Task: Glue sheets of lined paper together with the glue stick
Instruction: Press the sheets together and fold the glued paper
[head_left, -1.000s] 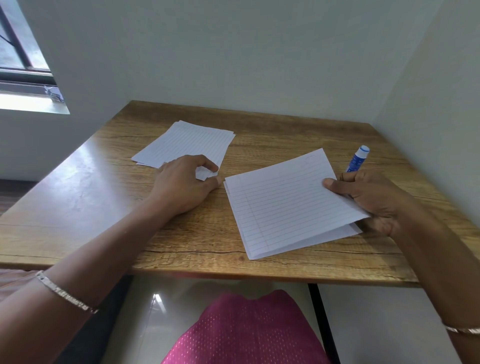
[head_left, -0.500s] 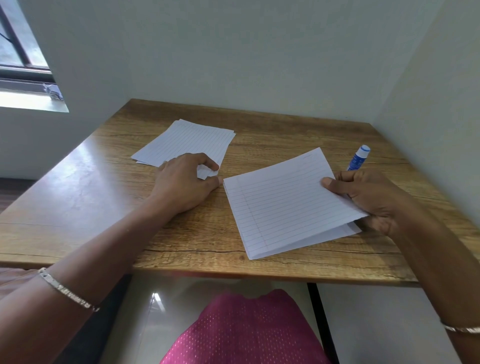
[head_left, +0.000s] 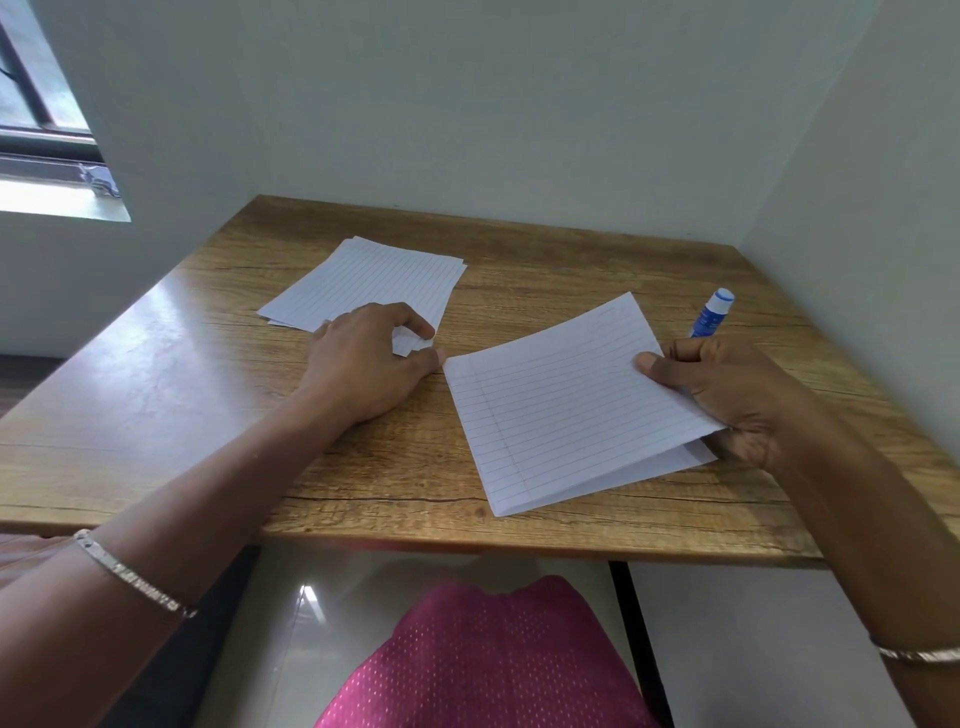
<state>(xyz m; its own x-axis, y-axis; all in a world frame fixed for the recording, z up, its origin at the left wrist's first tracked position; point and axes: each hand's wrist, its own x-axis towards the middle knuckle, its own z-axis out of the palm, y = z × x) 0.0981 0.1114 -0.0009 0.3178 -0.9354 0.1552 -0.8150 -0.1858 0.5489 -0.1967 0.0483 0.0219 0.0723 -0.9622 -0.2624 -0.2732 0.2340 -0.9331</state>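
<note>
A stack of lined paper sheets (head_left: 561, 410) lies at the front right of the wooden table (head_left: 182, 374). My right hand (head_left: 727, 395) pinches the right edge of the top sheet and lifts it slightly off the sheet below. A second pile of lined paper (head_left: 369, 280) sits further back and left. My left hand (head_left: 363, 364) rests on that pile's near corner, fingers curled on the paper, thumb tip touching the front stack's corner. The blue and white glue stick (head_left: 711, 318) lies behind my right hand, partly hidden by it.
Walls close in behind the table and on its right side. A window (head_left: 47, 130) is at the upper left. The table's near edge runs across the view, with my lap in pink cloth (head_left: 483, 665) and a black table leg (head_left: 639, 639) below it.
Almost nothing differs. Both hands hold their places on the papers, and the camera view shifted slightly.
</note>
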